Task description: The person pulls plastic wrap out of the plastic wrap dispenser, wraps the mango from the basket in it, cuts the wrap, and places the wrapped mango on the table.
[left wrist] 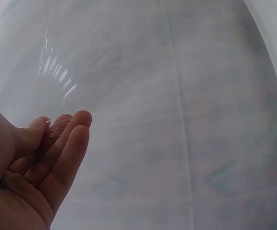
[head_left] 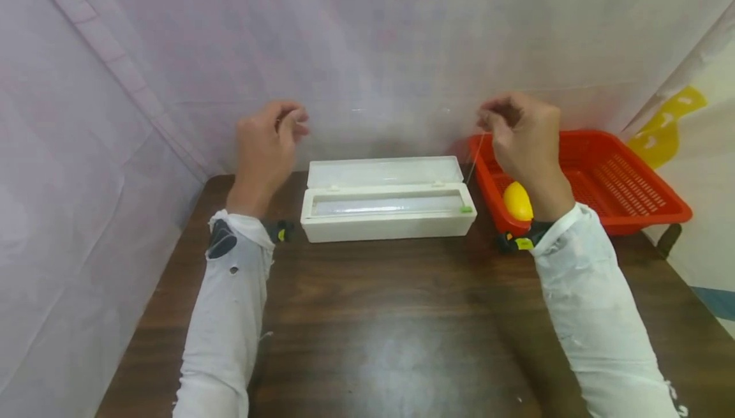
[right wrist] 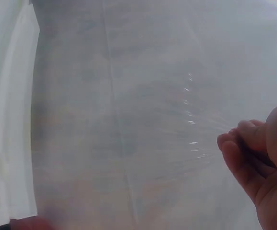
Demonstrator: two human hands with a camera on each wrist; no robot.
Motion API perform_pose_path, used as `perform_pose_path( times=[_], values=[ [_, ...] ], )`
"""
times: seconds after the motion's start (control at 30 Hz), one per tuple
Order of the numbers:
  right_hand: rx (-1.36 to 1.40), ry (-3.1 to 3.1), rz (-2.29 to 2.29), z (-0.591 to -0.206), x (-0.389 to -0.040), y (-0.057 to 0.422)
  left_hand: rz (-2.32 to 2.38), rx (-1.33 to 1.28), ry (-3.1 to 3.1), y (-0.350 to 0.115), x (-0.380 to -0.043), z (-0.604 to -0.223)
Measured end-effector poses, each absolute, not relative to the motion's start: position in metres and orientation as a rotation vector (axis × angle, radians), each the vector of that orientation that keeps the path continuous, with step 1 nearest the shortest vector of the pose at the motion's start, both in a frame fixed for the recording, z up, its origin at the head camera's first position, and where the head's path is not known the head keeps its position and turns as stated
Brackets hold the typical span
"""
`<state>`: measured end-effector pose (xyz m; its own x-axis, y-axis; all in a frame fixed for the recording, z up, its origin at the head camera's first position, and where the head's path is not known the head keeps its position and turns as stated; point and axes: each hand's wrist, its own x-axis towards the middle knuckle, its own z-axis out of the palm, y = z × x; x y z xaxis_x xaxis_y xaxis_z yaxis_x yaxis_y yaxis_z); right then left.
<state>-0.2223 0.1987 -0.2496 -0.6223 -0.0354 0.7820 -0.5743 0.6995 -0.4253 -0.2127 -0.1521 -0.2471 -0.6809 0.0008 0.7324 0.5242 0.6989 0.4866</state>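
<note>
Stretched between both hands is a clear sheet of cling film [right wrist: 191,122], visible mostly by its glints and creases. My left hand [head_left: 267,147] pinches one corner between thumb and fingers; in the left wrist view the film [left wrist: 57,74] fans out in wrinkles from the fingertips. The opposite corner is pinched by my right hand [head_left: 525,143], raised near the red basket. Below and between the hands sits a white cling film dispenser [head_left: 387,230], its lid [head_left: 385,172] tipped back. Inside lies a film roll [head_left: 387,205], with a green cutter slider [head_left: 466,209] at the right end.
A red plastic basket [head_left: 649,220] stands right of the dispenser, partly behind my right forearm, with a yellow lemon-shaped object [head_left: 518,201] at its near left corner. White sheeting [head_left: 367,35] hangs behind the brown wooden table [head_left: 390,316] and along its left side.
</note>
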Motion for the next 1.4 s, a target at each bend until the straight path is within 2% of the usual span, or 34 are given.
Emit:
perform_pose_path(
  times=[0.5,0.77,1.4],
  values=[
    [0.5,-1.938,0.867,-0.216,-0.216,0.196,-0.904,-0.372,-2.062,-0.148,-0.197,-0.214],
    [0.639,-1.814,0.755,-0.197,-0.206,0.196,-0.879,-0.398,-1.915,-0.145,-0.184,-0.204],
    [0.648,-1.71,0.818,-0.208,-0.132,0.195,-0.83,-0.632,-1.753,-0.159,-0.104,-0.218]
  ],
)
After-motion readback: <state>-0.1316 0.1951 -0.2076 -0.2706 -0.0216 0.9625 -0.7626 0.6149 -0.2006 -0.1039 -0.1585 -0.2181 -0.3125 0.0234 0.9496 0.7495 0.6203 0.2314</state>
